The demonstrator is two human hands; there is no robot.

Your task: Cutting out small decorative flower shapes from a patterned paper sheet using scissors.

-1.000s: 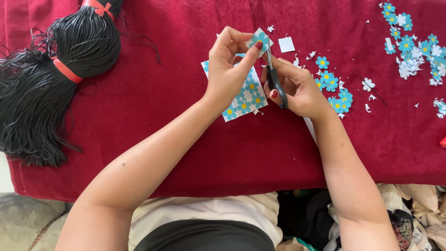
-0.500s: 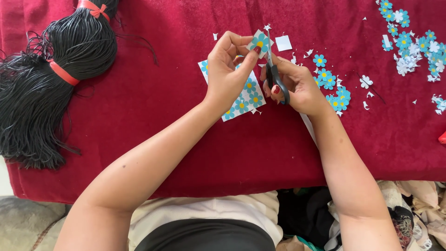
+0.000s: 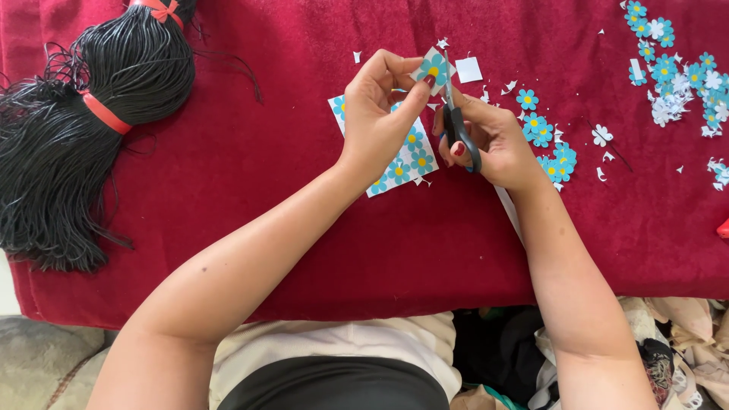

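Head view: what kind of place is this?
Likely a home craft spot: a red cloth as the work surface, scissors cutting a paper flower, cut-out flowers scattered about, and a black cord bundle.

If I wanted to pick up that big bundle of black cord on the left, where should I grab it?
Probably at the red band around the black cord bundle, coming from above. There the strands are cinched narrow and tight, while the lower end fans out loose on the red cloth.
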